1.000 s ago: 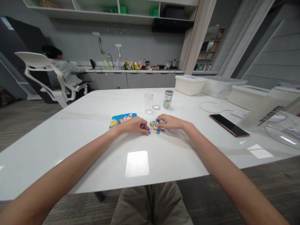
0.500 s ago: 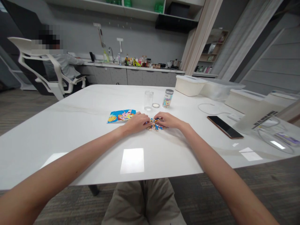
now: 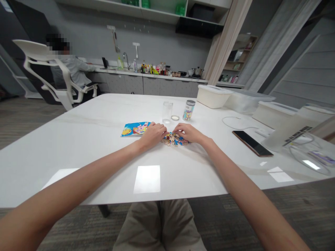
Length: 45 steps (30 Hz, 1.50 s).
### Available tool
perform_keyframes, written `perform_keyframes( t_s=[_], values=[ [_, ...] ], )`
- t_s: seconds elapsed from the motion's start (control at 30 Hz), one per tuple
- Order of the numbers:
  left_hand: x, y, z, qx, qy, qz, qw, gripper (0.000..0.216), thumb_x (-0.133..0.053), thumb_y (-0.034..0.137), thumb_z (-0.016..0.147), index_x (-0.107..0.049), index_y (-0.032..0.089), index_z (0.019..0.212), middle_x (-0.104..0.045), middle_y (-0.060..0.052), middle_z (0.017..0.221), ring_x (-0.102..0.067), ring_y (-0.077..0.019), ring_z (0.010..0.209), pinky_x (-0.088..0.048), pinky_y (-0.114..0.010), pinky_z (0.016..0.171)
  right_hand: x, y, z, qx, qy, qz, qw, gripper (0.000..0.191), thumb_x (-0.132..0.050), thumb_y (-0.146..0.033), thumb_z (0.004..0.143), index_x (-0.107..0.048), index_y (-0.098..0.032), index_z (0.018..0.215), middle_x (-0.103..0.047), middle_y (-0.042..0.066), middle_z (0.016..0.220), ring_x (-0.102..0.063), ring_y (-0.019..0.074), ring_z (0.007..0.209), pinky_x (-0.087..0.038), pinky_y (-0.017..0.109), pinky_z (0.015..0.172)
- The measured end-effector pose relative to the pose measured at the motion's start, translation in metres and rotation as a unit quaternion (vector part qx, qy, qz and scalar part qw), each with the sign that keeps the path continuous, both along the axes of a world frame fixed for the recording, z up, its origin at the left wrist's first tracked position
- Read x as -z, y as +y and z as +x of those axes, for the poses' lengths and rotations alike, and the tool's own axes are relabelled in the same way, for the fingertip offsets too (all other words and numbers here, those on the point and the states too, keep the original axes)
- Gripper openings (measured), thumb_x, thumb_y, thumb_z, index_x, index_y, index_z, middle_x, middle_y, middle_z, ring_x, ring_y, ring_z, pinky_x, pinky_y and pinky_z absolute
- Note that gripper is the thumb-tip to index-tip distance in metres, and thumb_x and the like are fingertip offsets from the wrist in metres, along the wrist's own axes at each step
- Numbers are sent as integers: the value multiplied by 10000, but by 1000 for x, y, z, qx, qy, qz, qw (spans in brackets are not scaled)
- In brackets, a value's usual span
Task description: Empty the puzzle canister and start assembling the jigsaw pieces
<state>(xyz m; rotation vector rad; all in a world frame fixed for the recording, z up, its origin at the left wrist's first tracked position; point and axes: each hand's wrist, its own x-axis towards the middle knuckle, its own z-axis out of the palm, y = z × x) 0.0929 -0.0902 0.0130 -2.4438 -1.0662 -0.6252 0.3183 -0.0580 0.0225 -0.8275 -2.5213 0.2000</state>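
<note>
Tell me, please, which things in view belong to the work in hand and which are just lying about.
Work in hand:
- puzzle pieces, piled at both hands
- blue picture sheet, beside them
- probably the clear jar, round lid and cartoon-printed jar

Apparently just lying about:
- phone
- white lidded box
- clear plastic box

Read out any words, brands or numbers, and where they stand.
No text is legible.
Cylindrical cartoon-print jar with silver lid: label too small to read.
Tall white object: dark marks too blurred to call letters.
Flat purple-and-white item: any print too blurred.
Small multicoloured jigsaw pieces: no lettering discernible.
</note>
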Motion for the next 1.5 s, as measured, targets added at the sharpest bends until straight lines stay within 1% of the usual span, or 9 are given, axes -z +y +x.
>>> perform_keyframes(
  t_s=[0.13,0.23,0.5,0.63,0.8,1.0,1.1,1.27,1.5],
  values=[
    [0,0,-1,-13,6,6,1000,210,-530,255,950,-625,155,792,-672,-62,781,-598,-202,759,-335,-346,730,2,1,0,1,4,12,1000,248,-525,-87,851,-735,-184,938,-683,68,927,-641,169,845,-495,295,795],
    [-2,-1,-1,-27,5,5,1000,207,-523,257,954,-631,152,811,-673,-69,791,-600,-211,770,-338,-353,738,0,0,0,23,16,23,999,234,-539,-97,843,-738,-180,934,-683,70,927,-641,169,843,-490,284,784],
    [-6,-2,-3,-52,16,16,998,231,-495,236,955,-646,150,804,-673,-108,803,-583,-246,789,-317,-378,721,-7,-5,0,178,16,28,983,187,-554,-160,846,-723,-180,924,-720,49,875,-628,157,740,-467,281,749],
    [-3,1,-4,-38,55,-33,997,262,-535,264,934,-673,149,743,-676,-94,772,-584,-236,794,-309,-371,702,-7,-5,1,236,36,8,971,172,-573,-170,821,-707,-195,926,-734,30,849,-648,167,753,-474,274,726],
    [-1,1,-3,-43,43,-68,996,320,-517,294,945,-704,146,732,-668,-93,754,-578,-229,789,-304,-361,694,-7,-4,2,275,21,1,961,166,-571,-178,817,-725,-197,879,-742,39,860,-653,176,771,-479,275,728],
    [-1,-2,-1,-32,23,-60,997,316,-461,298,966,-725,152,870,-659,-94,810,-581,-227,826,-320,-356,717,-2,-2,6,264,-61,-29,962,188,-581,-121,790,-748,-187,847,-734,70,920,-646,182,809,-479,267,754],
    [-1,-4,1,-21,19,-61,998,358,-464,361,954,-727,142,846,-649,-93,798,-576,-223,814,-329,-359,730,-2,-2,6,263,-54,-27,963,202,-562,-157,823,-752,-181,886,-724,78,955,-644,177,813,-474,265,762],
    [-2,-7,2,20,28,-64,997,354,-499,406,915,-713,158,784,-635,-79,778,-567,-211,801,-329,-357,738,-4,-3,4,231,-71,-54,969,197,-637,-319,804,-758,-183,879,-708,65,867,-621,164,738,-459,251,695],
    [-4,-9,4,32,51,-75,995,274,-495,339,926,-684,156,853,-646,-70,817,-566,-198,809,-331,-337,733,-1,0,5,175,-42,-70,981,134,-640,-247,789,-710,-157,858,-693,40,825,-598,135,710,-438,230,668]
  ],
)
